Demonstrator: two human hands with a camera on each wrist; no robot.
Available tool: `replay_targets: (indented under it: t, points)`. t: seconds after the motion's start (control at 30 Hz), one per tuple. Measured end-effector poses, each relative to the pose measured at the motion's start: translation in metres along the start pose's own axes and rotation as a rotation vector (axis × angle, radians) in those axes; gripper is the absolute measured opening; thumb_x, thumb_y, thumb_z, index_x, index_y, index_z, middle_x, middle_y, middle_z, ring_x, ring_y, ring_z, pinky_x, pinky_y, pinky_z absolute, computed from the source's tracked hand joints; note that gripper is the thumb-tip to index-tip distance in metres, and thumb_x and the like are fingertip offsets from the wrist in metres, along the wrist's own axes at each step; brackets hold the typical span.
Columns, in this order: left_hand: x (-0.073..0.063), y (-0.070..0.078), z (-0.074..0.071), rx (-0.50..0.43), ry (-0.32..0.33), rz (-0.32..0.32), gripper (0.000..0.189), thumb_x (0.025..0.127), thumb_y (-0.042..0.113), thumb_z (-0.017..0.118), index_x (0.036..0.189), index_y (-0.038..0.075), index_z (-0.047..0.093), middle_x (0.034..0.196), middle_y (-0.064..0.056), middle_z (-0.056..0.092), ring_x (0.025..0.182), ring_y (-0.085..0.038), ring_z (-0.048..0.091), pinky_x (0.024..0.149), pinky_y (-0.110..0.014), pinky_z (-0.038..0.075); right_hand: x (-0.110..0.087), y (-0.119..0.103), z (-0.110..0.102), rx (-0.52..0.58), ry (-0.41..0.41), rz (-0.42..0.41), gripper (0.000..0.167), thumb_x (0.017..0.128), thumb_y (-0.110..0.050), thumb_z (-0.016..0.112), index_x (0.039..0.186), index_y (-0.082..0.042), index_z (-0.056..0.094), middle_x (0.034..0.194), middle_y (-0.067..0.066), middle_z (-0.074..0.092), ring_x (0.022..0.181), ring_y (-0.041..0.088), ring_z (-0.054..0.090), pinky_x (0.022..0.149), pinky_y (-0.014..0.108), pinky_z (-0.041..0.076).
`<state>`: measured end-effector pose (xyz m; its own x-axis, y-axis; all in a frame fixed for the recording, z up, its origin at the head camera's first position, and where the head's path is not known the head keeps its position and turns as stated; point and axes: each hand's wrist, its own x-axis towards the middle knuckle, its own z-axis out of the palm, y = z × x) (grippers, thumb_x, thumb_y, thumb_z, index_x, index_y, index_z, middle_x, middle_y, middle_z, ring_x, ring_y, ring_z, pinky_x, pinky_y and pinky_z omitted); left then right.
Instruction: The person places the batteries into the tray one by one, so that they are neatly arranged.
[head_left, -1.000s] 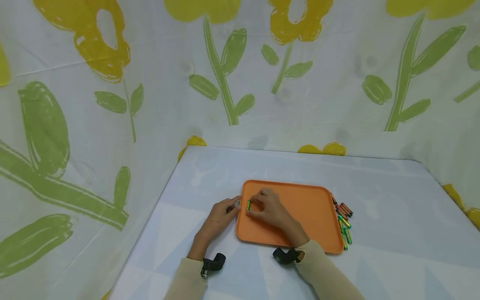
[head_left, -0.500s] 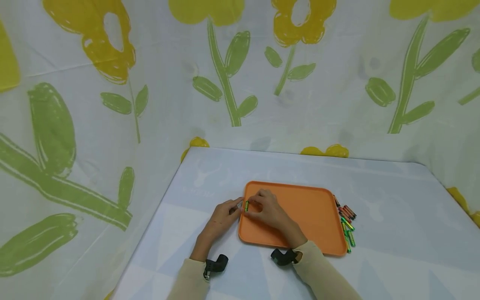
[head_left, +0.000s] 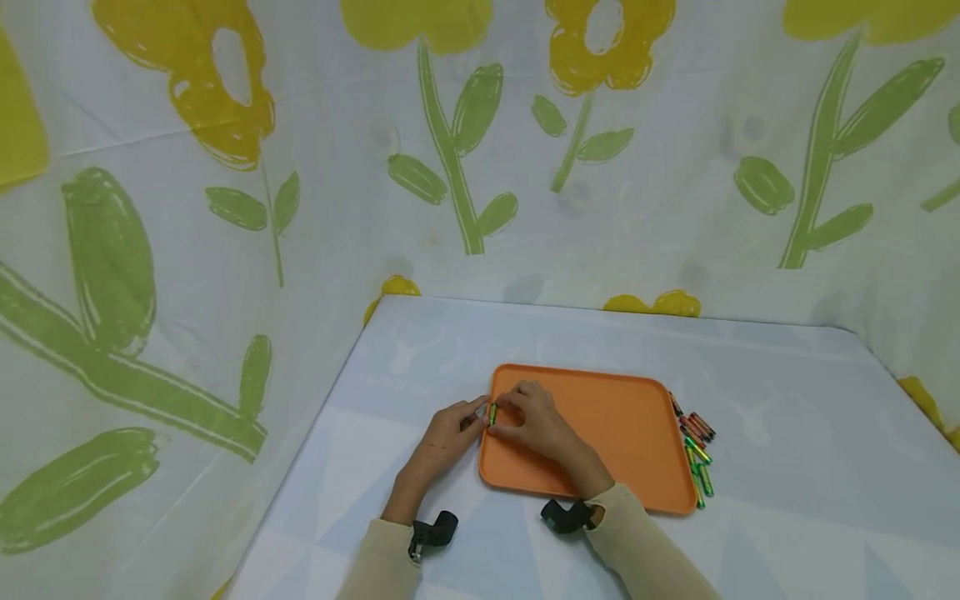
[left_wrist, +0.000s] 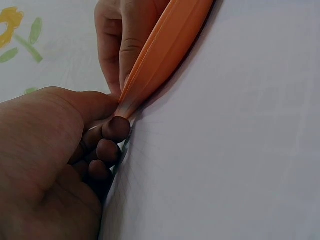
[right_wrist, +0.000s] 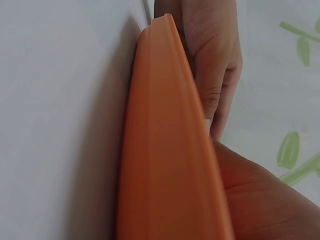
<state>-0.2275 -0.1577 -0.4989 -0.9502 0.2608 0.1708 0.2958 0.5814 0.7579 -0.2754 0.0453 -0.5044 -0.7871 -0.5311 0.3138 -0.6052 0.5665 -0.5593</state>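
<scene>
In the head view, an orange tray (head_left: 600, 433) lies on the table. My left hand (head_left: 444, 437) is at its left edge; in the left wrist view the thumb and curled fingers of that left hand (left_wrist: 55, 135) pinch the tray rim (left_wrist: 165, 55). Over the tray's left part, my right hand (head_left: 536, 421) holds a small green battery (head_left: 492, 414) between thumb and fingertips, close beside the left rim. The tray wall (right_wrist: 165, 125) hides the battery and most of the right hand (right_wrist: 260, 195) in the right wrist view.
Several green batteries (head_left: 703, 479) lie on the table against the tray's right side. Several red batteries with dark ends (head_left: 699, 427) lie just behind them. A flower-printed cloth (head_left: 322, 150) hangs behind and to the left of the table (head_left: 787, 433).
The green battery in my right hand has shifted slightly left, up to the tray's left rim. My left hand stays at the tray edge. The head view has swung slightly.
</scene>
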Motion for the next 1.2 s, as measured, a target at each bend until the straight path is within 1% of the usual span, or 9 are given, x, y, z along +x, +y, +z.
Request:
replay_targets:
  t: [0.17,0.27,0.33,0.43,0.53,0.77,0.9,1.03,1.2]
  points:
    - [-0.001,-0.002,0.005,0.004,-0.012,-0.01,0.044,0.103,0.021,0.059,0.146,0.01,0.053,0.086,0.005,0.055,0.073,-0.009,0.047,0.066,-0.027,0.041,-0.008,-0.001,-0.004,0.018,0.015,0.049,0.043,0.08,-0.035,0.086,0.113,-0.012,0.071,0.096,-0.002,0.051,0.092,0.016,0.042,0.08,0.037,0.034]
    - [-0.001,-0.003,0.008,-0.002,-0.013,-0.007,0.045,0.104,0.022,0.059,0.146,0.01,0.053,0.086,0.005,0.055,0.073,-0.009,0.047,0.065,-0.026,0.041,-0.011,-0.004,-0.009,0.025,0.021,0.076,0.044,0.082,-0.033,0.085,0.117,-0.01,0.069,0.092,-0.002,0.05,0.088,0.015,0.043,0.075,0.034,0.037]
    - [-0.002,-0.003,0.008,-0.012,-0.009,-0.005,0.045,0.103,0.023,0.059,0.146,0.011,0.053,0.085,0.005,0.055,0.072,-0.009,0.046,0.064,-0.026,0.041,-0.012,-0.006,-0.013,0.04,0.017,0.101,0.044,0.085,-0.031,0.083,0.121,-0.01,0.068,0.085,-0.002,0.049,0.08,0.014,0.044,0.068,0.03,0.038]
    - [-0.003,-0.003,0.008,-0.026,0.001,-0.007,0.045,0.103,0.022,0.06,0.146,0.012,0.054,0.086,0.005,0.056,0.071,-0.009,0.047,0.064,-0.027,0.041,-0.015,-0.01,-0.022,0.069,0.005,0.153,0.045,0.088,-0.031,0.08,0.126,-0.011,0.066,0.072,-0.003,0.046,0.064,0.01,0.041,0.056,0.026,0.035]
    - [-0.002,-0.001,0.007,-0.026,0.004,-0.023,0.045,0.103,0.023,0.06,0.147,0.014,0.054,0.086,0.005,0.056,0.073,-0.01,0.048,0.065,-0.027,0.042,-0.019,-0.011,-0.034,0.069,-0.02,0.192,0.048,0.088,-0.034,0.079,0.128,-0.012,0.065,0.065,-0.004,0.045,0.054,0.008,0.036,0.05,0.024,0.03]
    - [0.0,-0.003,0.006,-0.022,0.019,-0.024,0.043,0.102,0.021,0.061,0.144,0.013,0.056,0.084,0.006,0.055,0.073,-0.011,0.048,0.065,-0.028,0.041,-0.034,0.001,-0.058,0.013,-0.038,0.157,0.048,0.087,-0.038,0.08,0.124,-0.01,0.067,0.063,-0.006,0.043,0.053,0.007,0.037,0.05,0.024,0.032]
    - [0.0,-0.003,0.005,-0.019,0.017,-0.047,0.043,0.102,0.021,0.061,0.144,0.014,0.057,0.084,0.007,0.056,0.073,-0.011,0.048,0.065,-0.027,0.041,-0.045,0.007,-0.07,0.0,-0.055,0.147,0.048,0.086,-0.037,0.08,0.124,-0.009,0.067,0.063,-0.007,0.043,0.054,0.006,0.038,0.051,0.024,0.032]
    - [0.001,-0.001,0.004,-0.02,0.02,-0.07,0.043,0.102,0.02,0.061,0.144,0.015,0.057,0.083,0.006,0.055,0.073,-0.011,0.047,0.065,-0.027,0.04,-0.053,0.012,-0.081,-0.01,-0.068,0.149,0.049,0.086,-0.036,0.081,0.125,-0.009,0.067,0.062,-0.008,0.043,0.054,0.005,0.038,0.052,0.024,0.032]
    - [0.003,0.002,0.004,-0.026,0.016,-0.073,0.044,0.102,0.018,0.062,0.145,0.014,0.056,0.085,0.004,0.056,0.073,-0.012,0.047,0.065,-0.027,0.041,-0.064,0.016,-0.092,-0.024,-0.06,0.153,0.047,0.086,-0.034,0.082,0.123,-0.009,0.068,0.061,-0.01,0.041,0.054,0.004,0.036,0.052,0.024,0.031]
